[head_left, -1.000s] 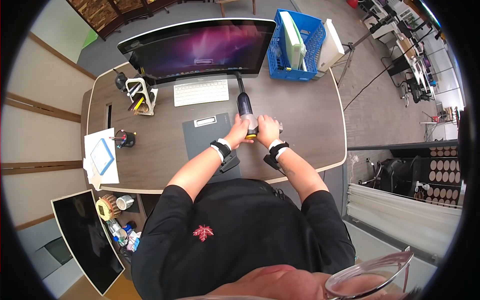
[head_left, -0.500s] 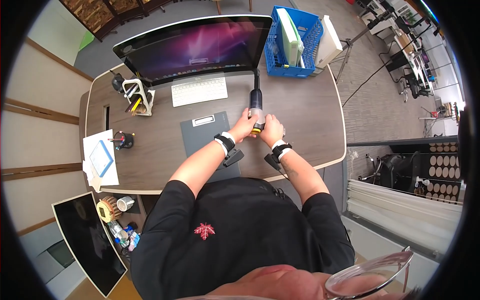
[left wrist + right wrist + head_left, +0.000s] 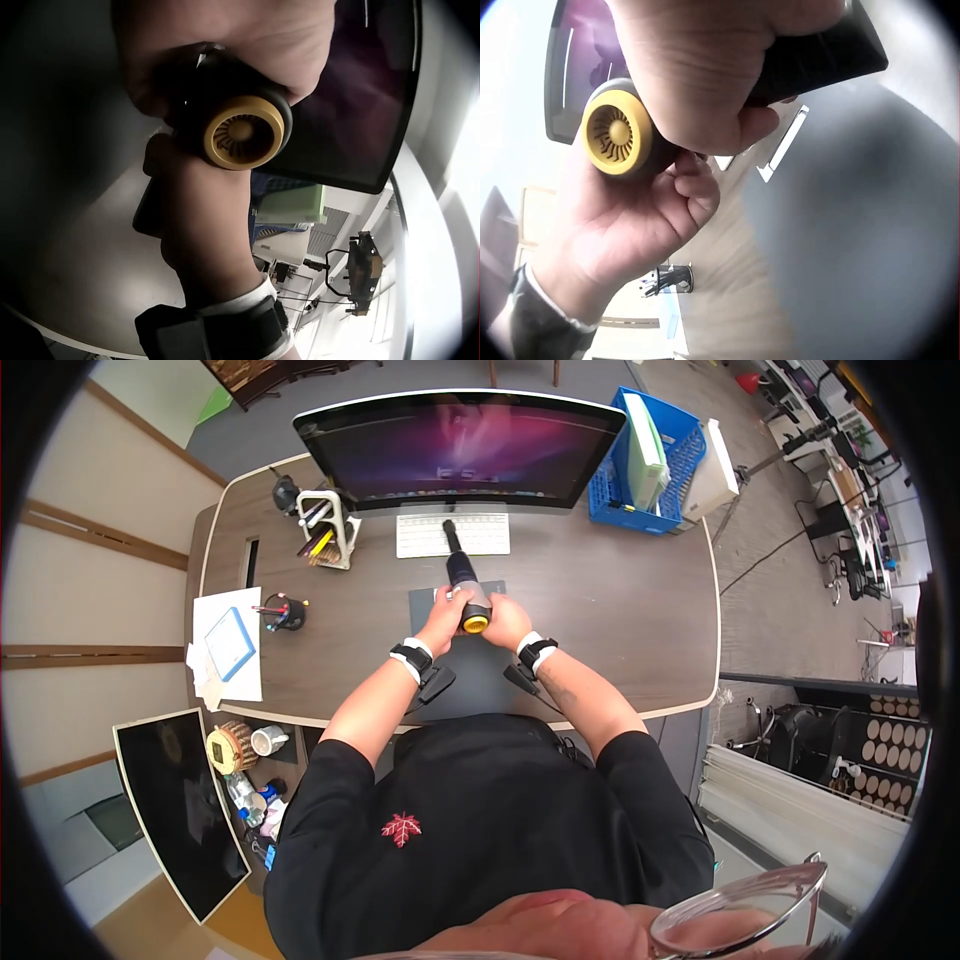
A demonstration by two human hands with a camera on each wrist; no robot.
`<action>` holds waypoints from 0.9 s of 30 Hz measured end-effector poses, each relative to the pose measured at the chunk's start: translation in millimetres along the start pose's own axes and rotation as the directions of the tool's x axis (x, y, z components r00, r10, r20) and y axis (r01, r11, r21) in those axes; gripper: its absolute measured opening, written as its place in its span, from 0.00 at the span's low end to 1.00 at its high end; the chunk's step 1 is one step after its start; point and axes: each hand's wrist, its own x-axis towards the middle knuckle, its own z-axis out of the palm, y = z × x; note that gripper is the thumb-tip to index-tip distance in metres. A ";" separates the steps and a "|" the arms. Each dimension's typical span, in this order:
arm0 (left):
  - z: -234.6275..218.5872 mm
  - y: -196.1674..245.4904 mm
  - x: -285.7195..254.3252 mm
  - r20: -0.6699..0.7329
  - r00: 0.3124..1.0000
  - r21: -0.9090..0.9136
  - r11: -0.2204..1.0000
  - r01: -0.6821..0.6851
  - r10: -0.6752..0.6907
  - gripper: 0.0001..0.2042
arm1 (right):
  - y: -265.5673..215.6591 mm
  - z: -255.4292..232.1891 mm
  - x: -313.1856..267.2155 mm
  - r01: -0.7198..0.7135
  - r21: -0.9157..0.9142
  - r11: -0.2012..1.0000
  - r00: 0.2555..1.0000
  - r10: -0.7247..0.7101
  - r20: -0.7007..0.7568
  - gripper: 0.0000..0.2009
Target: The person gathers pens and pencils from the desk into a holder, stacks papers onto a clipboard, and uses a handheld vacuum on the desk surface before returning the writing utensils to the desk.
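Observation:
Both hands hold a handheld vacuum cleaner (image 3: 462,570), with a dark front, a grey body and a yellow vented ring at its back end. Its narrow black nozzle (image 3: 452,535) overlaps the white keyboard (image 3: 488,538) in the head view. My left hand (image 3: 440,622) grips the body from the left. From the other side my right hand (image 3: 510,622) grips it; in the right wrist view its fingers curl by a black part (image 3: 817,56) of the vacuum. Below the hands lies a dark grey clipboard (image 3: 465,672), partly covered by them.
A large monitor (image 3: 460,450) stands behind the keyboard. To its right is a blue basket (image 3: 610,500) with folders. On the left are a white pen rack (image 3: 345,530), a black pen cup (image 3: 290,616) and papers (image 3: 240,685). A second dark screen (image 3: 180,810) stands lower left.
The vacuum has swung left, its nozzle going from the monitor's lower edge right of the keyboard to over the keyboard. Both hands kept their hold, and the head view has turned, shifting the desk right.

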 end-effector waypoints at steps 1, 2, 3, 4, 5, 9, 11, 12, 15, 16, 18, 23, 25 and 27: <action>-11.0 2.8 -2.3 -0.032 0.999 -0.011 1.000 -0.003 0.003 0.39 | -9.3 5.0 8.1 0.035 0.003 0.999 0.999 -0.035 0.008 0.16; -21.2 5.6 -4.4 -0.064 0.998 -0.021 1.000 -0.007 0.006 0.39 | -15.1 13.5 16.9 0.040 0.028 0.999 0.999 -0.041 0.036 0.15; -31.2 8.8 -6.3 -0.094 0.996 -0.030 0.999 -0.011 0.009 0.39 | -22.1 19.5 24.7 0.057 0.030 0.998 0.996 -0.058 0.061 0.15; -41.5 8.8 -4.6 -0.112 0.994 -0.051 0.998 -0.024 0.018 0.38 | -28.6 25.0 32.1 0.073 0.032 0.997 0.993 -0.075 0.086 0.15; -50.5 8.7 -2.2 -0.132 0.991 -0.064 0.997 -0.040 0.031 0.39 | -34.1 31.0 39.3 0.087 0.033 0.996 0.990 -0.090 0.111 0.14; -73.5 19.2 3.3 -0.193 0.979 -0.084 0.993 -0.081 0.063 0.39 | -47.2 53.7 63.5 0.093 0.074 0.993 0.991 -0.099 0.085 0.14; -78.1 27.7 4.5 -0.202 0.977 -0.089 0.992 -0.087 0.067 0.38 | -54.9 54.2 68.2 0.081 0.108 0.991 0.994 -0.089 0.069 0.16; -78.8 30.8 5.1 -0.206 0.976 -0.075 0.994 -0.083 0.066 0.38 | -57.1 53.7 68.9 0.059 0.132 0.990 0.995 -0.069 0.073 0.16; -71.3 39.6 7.5 -0.218 0.974 -0.040 0.997 -0.072 0.062 0.37 | -53.7 52.5 70.7 0.023 0.164 0.986 0.997 -0.035 0.070 0.18; -66.9 39.7 9.0 -0.224 0.973 -0.032 0.997 -0.070 0.061 0.37 | -52.7 49.9 69.8 0.016 0.168 0.986 0.998 -0.027 0.065 0.19; -61.2 37.6 8.9 -0.200 0.978 -0.013 0.998 -0.065 0.061 0.38 | -49.9 45.1 64.5 -0.010 0.118 0.993 0.998 0.002 0.069 0.18; -32.8 34.3 17.3 -0.124 0.991 0.027 0.998 -0.053 0.055 0.41 | -20.4 32.3 57.9 -0.035 0.131 0.991 0.999 0.030 0.043 0.18; -18.7 33.0 20.4 -0.108 0.993 0.039 0.998 -0.051 0.055 0.40 | -9.2 26.5 52.3 -0.055 0.174 0.983 0.998 0.055 0.006 0.19; -2.3 32.5 23.1 -0.088 0.994 0.046 0.997 -0.061 0.065 0.41 | 0.7 17.2 45.9 -0.064 0.202 0.977 0.998 0.068 -0.017 0.19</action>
